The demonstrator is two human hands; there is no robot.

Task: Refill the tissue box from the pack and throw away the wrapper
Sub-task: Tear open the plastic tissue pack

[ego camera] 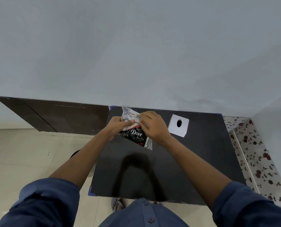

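Head view: a matte black table (193, 161), flat and rectangular with blue tape at its corners, stands against a plain pale grey wall (136, 46). Over its far middle, at about 12 o'clock from the person's chest, both hands grip the tissue pack (134, 130). The pack is a soft, crinkly pouch of clear glossy plastic; its upper part shows white tissue and a white label with small print, its lower part is printed black with the white word "Dove" and small red marks. Its long axis runs from 11 o'clock, the far sealed end, to 5 o'clock, where the near clear seam points back at the person.

The left hand (118, 126) closes around the pack's left edge, thumb laid across the front. The right hand (154, 126) pinches the wrapper on the right side, fingers curled tight.

At 3 o'clock from the pack, well apart, sits the tissue box (178, 125): a white, smooth cube with a dark oval hole in its top face.

Rolled dark blue sleeves (43, 202) fill the lower corners. The floor (21, 153) is pale glossy tile.
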